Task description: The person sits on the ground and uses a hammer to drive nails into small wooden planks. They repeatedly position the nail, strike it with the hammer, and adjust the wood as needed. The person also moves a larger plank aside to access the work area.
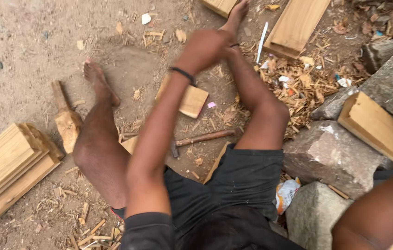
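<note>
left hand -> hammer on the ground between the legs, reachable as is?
Probably yes. The left hand is raised above the knees and blurred, apparently holding nothing. The hammer lies on bare dirt between the legs, below that forearm, with only wood chips around it and nothing on top.

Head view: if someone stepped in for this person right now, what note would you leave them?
Left hand: raised out front over the legs and blurred, so I cannot tell whether it grips anything.
Right hand: out of frame; only the forearm shows at lower right.
Hammer: lies on the ground between the legs, untouched.
Block: lies flat just beyond it.
Mallet: lies by the left leg, with planks stacked far left.
Done so far: chips litter the ground by the right leg.
</note>
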